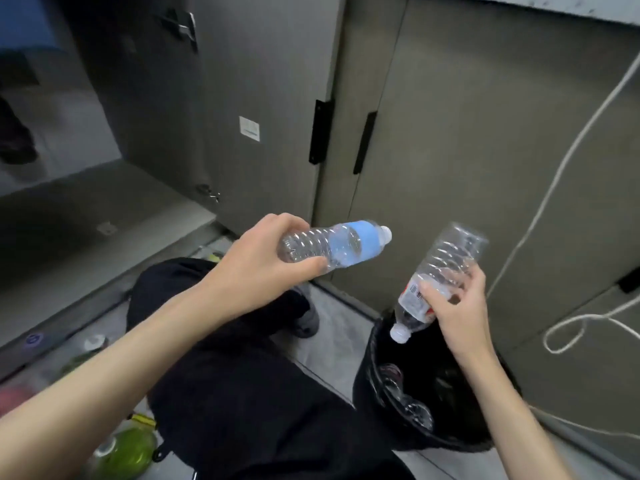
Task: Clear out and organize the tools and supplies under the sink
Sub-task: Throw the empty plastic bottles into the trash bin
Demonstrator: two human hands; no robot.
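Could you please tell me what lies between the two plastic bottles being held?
Nothing held: in the head view, only the grey cabinet door shows behind the gap between the clear blue-labelled plastic bottle and the inverted clear red-and-white-labelled plastic bottle.

Count of bottles, hands, bin and handles

Two clear plastic bottles are held: a blue-label bottle [337, 244] left, a white-label bottle [437, 285] right. Two hands: left hand [261, 261], right hand [457, 306]. One black bin [374, 382] near right. Two black door handles [320, 131] far. One green bottle [130, 450] near left.
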